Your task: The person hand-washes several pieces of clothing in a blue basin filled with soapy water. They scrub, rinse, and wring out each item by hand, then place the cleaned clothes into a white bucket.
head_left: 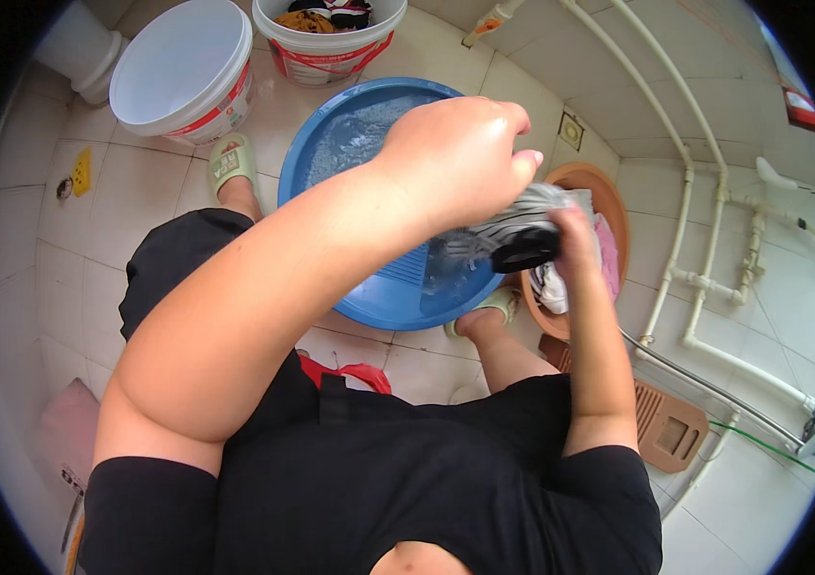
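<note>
A wet grey striped garment [534,203] with a black band hangs over the right side of a blue basin [384,314], blurred by movement. My left hand [455,149] reaches across from the left, closed at the garment's upper part; most of its fingers are hidden. On the garment's right side, my right hand [575,244] grips the cloth beside the black band. Soapy water [358,144] fills the basin, and a ridged blue washing surface [401,273] shows along its near side.
Right of the blue basin, an orange-brown tub [624,240] holds pink and white clothes. A white bucket [177,67] stands at far left, beside another bucket [321,69] with dark clothes. A brown washboard [668,426] lies near white wall pipes [710,225]. My slippered feet flank the basin.
</note>
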Action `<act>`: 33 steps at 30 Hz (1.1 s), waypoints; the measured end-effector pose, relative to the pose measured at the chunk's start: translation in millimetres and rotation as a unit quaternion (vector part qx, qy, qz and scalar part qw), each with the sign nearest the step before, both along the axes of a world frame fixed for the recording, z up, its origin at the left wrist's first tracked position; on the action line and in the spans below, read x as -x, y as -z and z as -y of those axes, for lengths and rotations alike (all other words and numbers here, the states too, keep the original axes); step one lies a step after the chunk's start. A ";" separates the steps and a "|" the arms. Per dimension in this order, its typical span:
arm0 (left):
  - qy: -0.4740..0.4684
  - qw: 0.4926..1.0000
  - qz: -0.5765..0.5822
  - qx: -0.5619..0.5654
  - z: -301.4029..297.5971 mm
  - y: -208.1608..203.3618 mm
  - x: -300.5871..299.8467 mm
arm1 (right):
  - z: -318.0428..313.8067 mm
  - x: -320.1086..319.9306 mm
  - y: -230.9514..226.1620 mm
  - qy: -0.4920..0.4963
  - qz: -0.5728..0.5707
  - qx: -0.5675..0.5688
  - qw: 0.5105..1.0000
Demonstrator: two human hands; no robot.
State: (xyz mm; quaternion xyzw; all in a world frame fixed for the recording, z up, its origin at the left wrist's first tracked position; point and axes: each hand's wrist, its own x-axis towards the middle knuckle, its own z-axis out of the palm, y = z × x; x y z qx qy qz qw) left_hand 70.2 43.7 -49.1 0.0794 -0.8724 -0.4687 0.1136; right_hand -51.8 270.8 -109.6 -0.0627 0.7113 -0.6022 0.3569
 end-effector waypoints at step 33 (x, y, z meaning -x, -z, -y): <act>0.005 0.998 0.063 0.023 6.8 12.6 1.8 | -11.9 -6.2 236.9 -0.301 -0.514 -0.280 0.753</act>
